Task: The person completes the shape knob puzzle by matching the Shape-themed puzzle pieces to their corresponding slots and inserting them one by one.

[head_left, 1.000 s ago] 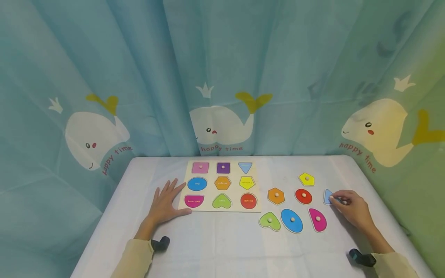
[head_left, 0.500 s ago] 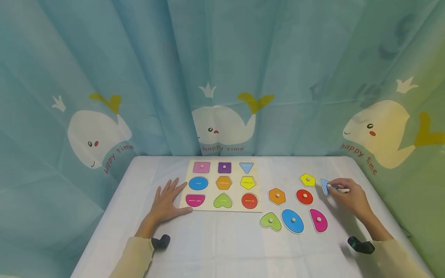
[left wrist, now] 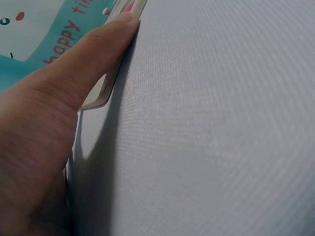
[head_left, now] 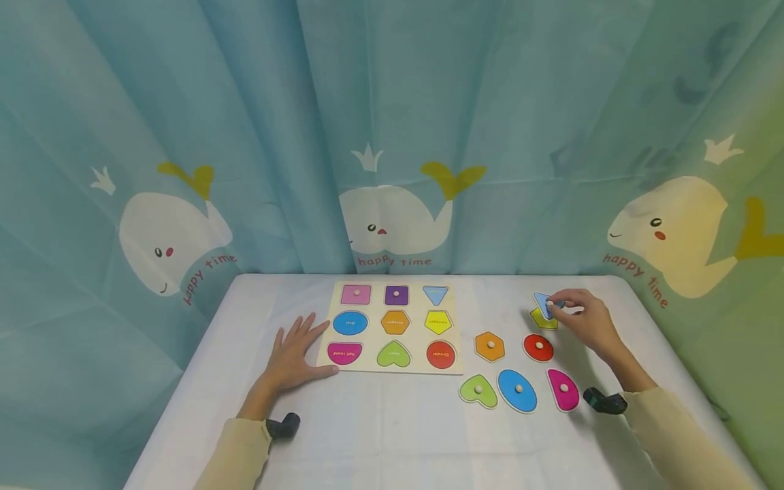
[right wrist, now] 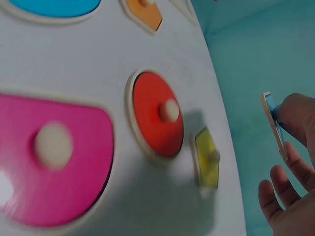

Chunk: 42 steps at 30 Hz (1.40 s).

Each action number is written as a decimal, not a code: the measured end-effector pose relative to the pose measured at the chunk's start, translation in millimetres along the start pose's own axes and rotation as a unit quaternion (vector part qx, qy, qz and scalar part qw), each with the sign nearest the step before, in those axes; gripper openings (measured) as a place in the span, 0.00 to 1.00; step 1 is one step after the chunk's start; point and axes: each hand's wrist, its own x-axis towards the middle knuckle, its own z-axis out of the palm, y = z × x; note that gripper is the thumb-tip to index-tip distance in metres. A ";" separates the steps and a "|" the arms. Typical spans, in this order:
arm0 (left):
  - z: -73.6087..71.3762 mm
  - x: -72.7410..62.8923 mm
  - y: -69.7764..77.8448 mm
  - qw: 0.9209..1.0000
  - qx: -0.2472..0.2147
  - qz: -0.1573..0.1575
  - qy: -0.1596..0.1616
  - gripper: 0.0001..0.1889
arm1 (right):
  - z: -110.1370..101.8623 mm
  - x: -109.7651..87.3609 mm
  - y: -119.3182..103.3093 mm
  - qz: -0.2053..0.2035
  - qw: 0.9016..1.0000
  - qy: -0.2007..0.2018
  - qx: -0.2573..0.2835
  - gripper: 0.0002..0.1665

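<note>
Between the thumb and fingers of my right hand is a light blue triangle puzzle piece, pinched by its knob. In the head view it overlaps the yellow pentagon piece; the right wrist view shows the triangle raised off the table. My left hand lies with fingers spread at the left edge of the shape puzzle board, its thumb along the near corner. Pink and purple knobbed pieces sit in the board's far row. Its other spots, including a blue triangle outline, show printed shapes without knobs.
Loose knobbed pieces lie right of the board: an orange hexagon, a red circle, a green heart, a blue oval and a magenta half round. A teal whale-print curtain hangs behind the white table.
My right hand has lifted the triangle from the table's right side and carried it away from me and leftward, over the yellow pentagon. My left hand has stayed at the board.
</note>
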 end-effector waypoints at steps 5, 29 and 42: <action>-1.0 1.0 -0.7 1.000 0.005 0.003 0.013 0.53 | 12.7 16.3 -16.9 -0.002 1.000 -0.007 0.025 0.14; 5.9 2.0 -3.1 1.000 0.007 0.008 0.024 0.52 | 90.7 60.6 -72.7 -0.005 0.993 -0.065 0.098 0.15; 9.4 1.5 -5.5 1.000 0.000 0.008 0.025 0.53 | 140.4 72.0 -96.3 0.004 0.991 -0.077 0.114 0.13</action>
